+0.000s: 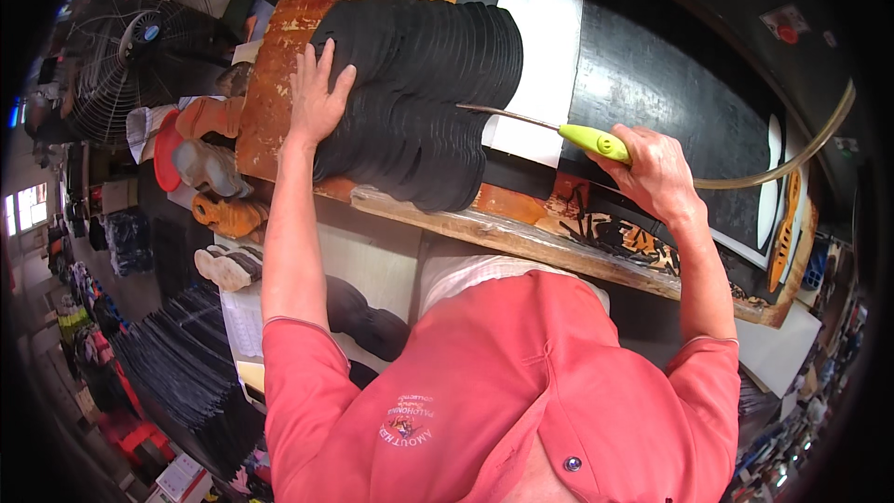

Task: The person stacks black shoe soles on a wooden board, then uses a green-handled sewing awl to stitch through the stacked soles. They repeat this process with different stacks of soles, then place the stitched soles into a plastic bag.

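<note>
A fanned-out row of thin black sole-shaped sheets (419, 65) lies on the worn wooden workbench. My left hand (319, 98) rests on the left end of the row, its fingers spread and flat. In my right hand (654, 172) is an air blow gun (594, 142) with a lime-green handle and a long thin metal nozzle. The nozzle's tip touches or hovers over the right side of the black sheets; I cannot tell which. From behind my right wrist, a clear yellowish hose (782, 168) curves up to the right.
Black scraps (615, 233) lie along the bench's near edge, left of an orange knife-like tool (787, 228). A white strip (540, 28) and a glossy black sheet (670, 84) cover the bench's right side. A caged fan (140, 47) stands at far left, above red and grey sole-shaped pieces (200, 163).
</note>
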The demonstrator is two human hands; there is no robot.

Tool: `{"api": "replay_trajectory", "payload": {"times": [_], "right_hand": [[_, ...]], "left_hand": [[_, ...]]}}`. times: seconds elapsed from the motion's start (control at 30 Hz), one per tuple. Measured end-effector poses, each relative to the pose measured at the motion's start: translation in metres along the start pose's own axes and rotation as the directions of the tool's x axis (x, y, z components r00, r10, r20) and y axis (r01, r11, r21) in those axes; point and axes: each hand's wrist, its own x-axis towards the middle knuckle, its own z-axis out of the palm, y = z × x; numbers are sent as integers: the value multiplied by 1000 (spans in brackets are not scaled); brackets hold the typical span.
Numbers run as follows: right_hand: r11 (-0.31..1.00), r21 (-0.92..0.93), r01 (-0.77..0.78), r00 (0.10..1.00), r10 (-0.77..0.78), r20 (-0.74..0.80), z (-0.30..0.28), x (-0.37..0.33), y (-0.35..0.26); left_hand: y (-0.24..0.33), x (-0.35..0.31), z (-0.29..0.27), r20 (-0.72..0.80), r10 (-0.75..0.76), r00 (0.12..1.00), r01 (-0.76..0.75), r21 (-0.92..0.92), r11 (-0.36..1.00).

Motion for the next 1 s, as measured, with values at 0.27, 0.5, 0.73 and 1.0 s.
{"api": "replay_trajectory", "payload": {"times": [0.27,0.5,0.73,1.0], "right_hand": [[998,32,50,997,-52,64,-12,-12,7],[990,-125,-67,994,76,72,-26,-27,14],[996,-84,-32,999,34,23,-16,-29,10],[998,-10,60,992,-58,115,-5,-22,4]], "left_hand": [[10,-2,0,9,-12,1000,12,6,1000],[26,-1,7,-18,59,998,-50,311,949],[34,-2,8,-46,136,990,-132,78,988],[35,-1,5,-14,99,995,-98,77,992]]}}
